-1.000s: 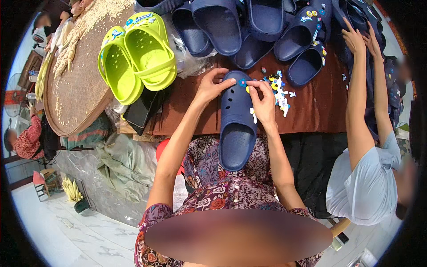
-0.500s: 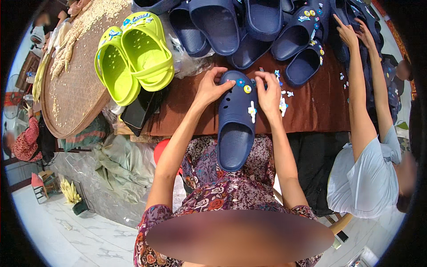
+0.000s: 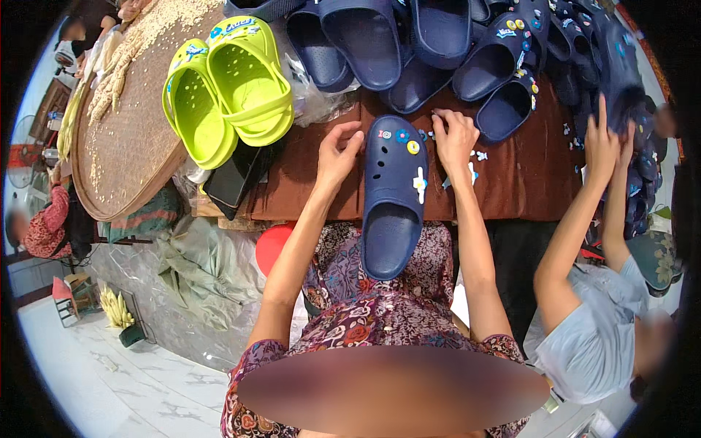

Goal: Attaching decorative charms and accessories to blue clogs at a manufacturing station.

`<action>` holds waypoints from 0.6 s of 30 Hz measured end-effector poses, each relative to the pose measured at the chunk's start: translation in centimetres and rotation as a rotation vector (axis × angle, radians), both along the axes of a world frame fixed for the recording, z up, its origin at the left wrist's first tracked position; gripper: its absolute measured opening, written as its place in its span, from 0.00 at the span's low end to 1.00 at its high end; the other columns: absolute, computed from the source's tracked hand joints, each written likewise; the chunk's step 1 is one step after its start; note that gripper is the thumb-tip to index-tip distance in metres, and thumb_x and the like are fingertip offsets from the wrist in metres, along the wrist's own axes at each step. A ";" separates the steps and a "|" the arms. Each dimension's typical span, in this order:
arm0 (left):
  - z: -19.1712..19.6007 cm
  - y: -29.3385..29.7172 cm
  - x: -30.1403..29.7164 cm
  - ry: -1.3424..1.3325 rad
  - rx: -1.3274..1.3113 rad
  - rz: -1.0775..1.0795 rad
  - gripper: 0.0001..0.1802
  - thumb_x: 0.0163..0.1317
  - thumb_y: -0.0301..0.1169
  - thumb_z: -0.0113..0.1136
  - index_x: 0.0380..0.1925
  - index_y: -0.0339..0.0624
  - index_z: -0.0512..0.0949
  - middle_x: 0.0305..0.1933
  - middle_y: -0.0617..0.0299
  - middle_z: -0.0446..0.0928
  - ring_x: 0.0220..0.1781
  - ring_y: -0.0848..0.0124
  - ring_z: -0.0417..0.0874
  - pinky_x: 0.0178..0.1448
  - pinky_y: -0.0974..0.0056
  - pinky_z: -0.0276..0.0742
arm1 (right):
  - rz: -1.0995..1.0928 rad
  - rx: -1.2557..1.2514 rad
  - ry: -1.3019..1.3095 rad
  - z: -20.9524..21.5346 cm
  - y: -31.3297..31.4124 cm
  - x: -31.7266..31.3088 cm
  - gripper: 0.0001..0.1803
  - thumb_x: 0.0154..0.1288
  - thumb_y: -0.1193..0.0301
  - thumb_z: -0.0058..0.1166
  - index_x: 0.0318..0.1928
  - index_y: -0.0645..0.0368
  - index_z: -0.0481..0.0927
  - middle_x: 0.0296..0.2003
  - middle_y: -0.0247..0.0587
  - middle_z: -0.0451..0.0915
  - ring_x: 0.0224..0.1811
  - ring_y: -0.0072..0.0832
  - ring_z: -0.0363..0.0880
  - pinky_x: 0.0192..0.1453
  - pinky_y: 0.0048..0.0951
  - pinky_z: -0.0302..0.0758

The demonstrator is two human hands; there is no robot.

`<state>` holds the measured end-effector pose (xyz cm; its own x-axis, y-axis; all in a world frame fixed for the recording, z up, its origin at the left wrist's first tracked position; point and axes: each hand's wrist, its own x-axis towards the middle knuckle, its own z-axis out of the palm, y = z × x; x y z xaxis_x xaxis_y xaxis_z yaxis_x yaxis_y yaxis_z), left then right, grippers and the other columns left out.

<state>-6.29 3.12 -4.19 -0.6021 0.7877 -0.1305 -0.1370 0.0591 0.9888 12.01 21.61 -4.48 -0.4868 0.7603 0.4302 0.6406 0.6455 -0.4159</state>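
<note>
A navy blue clog point(image 3: 393, 244) lies in front of me, its toe on the brown cloth and its heel over the table edge toward my lap. Small charms sit on its upper: a pink-and-white swirl point(image 3: 385, 134), a blue flower point(image 3: 401, 136), a yellow round one point(image 3: 413, 147) and a white figure point(image 3: 420, 184). My left hand point(image 3: 339, 153) is just left of the toe, fingers loosely bent and apart from the shoe, holding nothing I can see. To the right of the toe, my right hand point(image 3: 456, 142) hovers with bent, parted fingers beside loose charms point(image 3: 473, 175).
Lime green clogs point(image 3: 252, 95) stand at left, by a black phone point(image 3: 232, 182) and a woven tray point(image 3: 120, 160) of pale kernels. Navy clogs point(image 3: 361, 44) pile along the far side. At right, a co-worker's hands point(image 3: 602, 150) are near a blurred navy clog point(image 3: 621, 66).
Both my hands have come off the clog's toe and moved apart to its sides, uncovering the swirl charm. The co-worker's hands have drawn nearer. The view has shifted slightly.
</note>
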 end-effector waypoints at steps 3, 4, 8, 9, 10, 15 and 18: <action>0.0 -0.7 -0.3 0.036 -0.008 0.026 0.18 0.71 0.35 0.64 0.56 0.40 0.81 0.46 0.64 0.83 0.46 0.76 0.81 0.48 0.68 0.79 | 0.157 -0.161 0.218 3.5 -3.0 -0.4 0.09 0.65 0.69 0.64 0.45 0.54 0.88 0.40 0.39 0.85 0.46 0.38 0.79 0.53 0.38 0.71; 0.0 -0.7 -0.3 0.074 0.012 0.024 0.17 0.71 0.35 0.64 0.55 0.41 0.81 0.44 0.65 0.83 0.44 0.77 0.81 0.44 0.69 0.79 | 0.258 -0.221 0.309 5.1 -4.1 -0.5 0.08 0.66 0.70 0.64 0.44 0.55 0.89 0.39 0.38 0.86 0.44 0.35 0.80 0.52 0.35 0.73; 1.4 -0.5 0.3 0.032 -0.074 -0.012 0.15 0.71 0.34 0.63 0.54 0.41 0.81 0.42 0.67 0.83 0.40 0.80 0.81 0.35 0.73 0.77 | 0.539 -0.212 0.229 7.1 -6.7 -1.5 0.09 0.59 0.72 0.68 0.41 0.56 0.89 0.39 0.37 0.85 0.45 0.35 0.79 0.53 0.36 0.74; 1.3 -0.5 0.5 0.054 -0.062 -0.036 0.14 0.71 0.33 0.63 0.53 0.41 0.82 0.41 0.67 0.83 0.39 0.81 0.80 0.32 0.74 0.76 | 0.537 -0.211 0.231 7.0 -6.9 -1.7 0.09 0.59 0.72 0.68 0.41 0.56 0.89 0.39 0.37 0.85 0.45 0.35 0.79 0.53 0.36 0.74; 1.3 -0.4 0.7 0.076 -0.049 -0.055 0.13 0.71 0.32 0.63 0.52 0.40 0.82 0.40 0.67 0.83 0.37 0.82 0.80 0.29 0.76 0.74 | 0.542 -0.169 0.181 6.8 -7.0 -1.8 0.09 0.59 0.71 0.67 0.41 0.55 0.89 0.38 0.37 0.85 0.46 0.36 0.79 0.53 0.37 0.75; 2.0 -0.4 1.3 0.086 -0.004 -0.052 0.10 0.68 0.32 0.66 0.44 0.39 0.86 0.32 0.69 0.82 0.30 0.84 0.77 0.33 0.74 0.74 | 0.550 -0.151 0.118 6.1 -7.2 -1.6 0.09 0.61 0.70 0.65 0.43 0.54 0.89 0.39 0.36 0.84 0.45 0.38 0.78 0.52 0.39 0.75; 2.1 -0.1 1.4 0.095 -0.014 -0.059 0.10 0.68 0.32 0.66 0.44 0.39 0.86 0.32 0.68 0.83 0.31 0.84 0.78 0.33 0.73 0.75 | 0.544 -0.157 0.166 6.2 -7.3 -1.5 0.09 0.64 0.72 0.63 0.44 0.57 0.88 0.40 0.38 0.84 0.45 0.39 0.78 0.53 0.38 0.75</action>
